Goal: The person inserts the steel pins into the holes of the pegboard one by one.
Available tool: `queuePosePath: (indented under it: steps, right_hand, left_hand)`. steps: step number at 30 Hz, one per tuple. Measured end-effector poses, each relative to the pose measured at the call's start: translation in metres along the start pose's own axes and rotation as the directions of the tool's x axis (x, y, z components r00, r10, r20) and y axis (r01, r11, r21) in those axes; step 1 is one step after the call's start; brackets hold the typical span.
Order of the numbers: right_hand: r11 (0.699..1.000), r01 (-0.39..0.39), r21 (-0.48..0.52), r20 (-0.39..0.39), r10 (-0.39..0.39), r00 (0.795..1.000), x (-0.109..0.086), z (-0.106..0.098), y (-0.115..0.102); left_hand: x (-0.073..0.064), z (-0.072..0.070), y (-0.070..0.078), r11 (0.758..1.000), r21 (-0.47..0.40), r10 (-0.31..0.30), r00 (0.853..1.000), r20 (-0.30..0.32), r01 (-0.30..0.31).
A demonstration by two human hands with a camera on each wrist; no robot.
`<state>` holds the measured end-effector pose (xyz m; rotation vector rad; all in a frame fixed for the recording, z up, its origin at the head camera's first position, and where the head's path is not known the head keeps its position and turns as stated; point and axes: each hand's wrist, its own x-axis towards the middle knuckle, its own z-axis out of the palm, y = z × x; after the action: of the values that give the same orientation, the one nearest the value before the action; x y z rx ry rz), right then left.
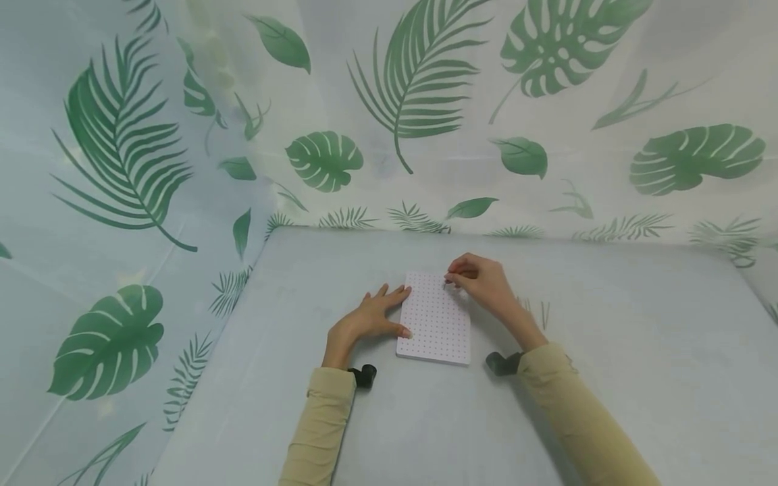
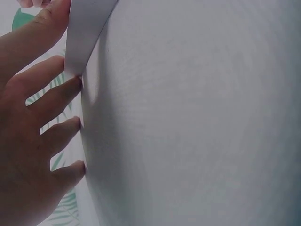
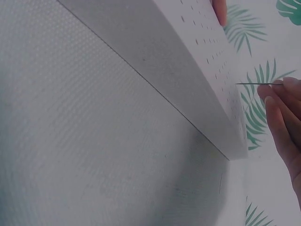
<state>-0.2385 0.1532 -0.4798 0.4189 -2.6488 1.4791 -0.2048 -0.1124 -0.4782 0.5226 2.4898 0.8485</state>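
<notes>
- Khaki long sleeves [image 1: 313,425] come closest in the head view, each with a black rounded wrist device [image 1: 365,376] at its cuff.
- Same view: between the hands, a white rectangular block dotted with rows of small holes [image 1: 433,324] lies flat on the pale grey table [image 1: 401,432], nearer its far edge than its near one. The left hand [image 1: 367,317] is spread and unclenched, thumb and forefinger touching the block's left edge. The right hand [image 1: 486,283] has its fingertips drawn together at the far right corner. Slender dark slivers [image 1: 543,314] lie on the table near the right forearm; a white curtain printed with green leaves [image 1: 425,148] rises behind the far edge.
- Left wrist view: the left hand's straight fingers fan out past the block's corner, and the block's smooth, plain side shows.
- Right wrist view: the block's thickness shows beside its dotted face. Here the right hand plainly pinches a thin dark needle [image 3: 251,84], its tip at that face; whether it enters a hole cannot be told.
</notes>
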Motion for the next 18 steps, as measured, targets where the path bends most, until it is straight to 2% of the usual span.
queuePosePath:
  steps: [8, 18]
  right_hand:
    - [0.997, -0.014, -0.076, 0.029, 0.016, 0.999, -0.002, 0.002, 0.001]
    - [0.994, -0.046, -0.101, 0.050, 0.052, 0.997, -0.010, 0.004, 0.008]
  left_hand:
    - [-0.001, 0.000, 0.001, 1.000, -0.002, -0.009, 1.000, -0.002, 0.009]
    - [0.001, 0.002, -0.002, 1.000, -0.004, -0.005, 1.000, -0.004, 0.005]
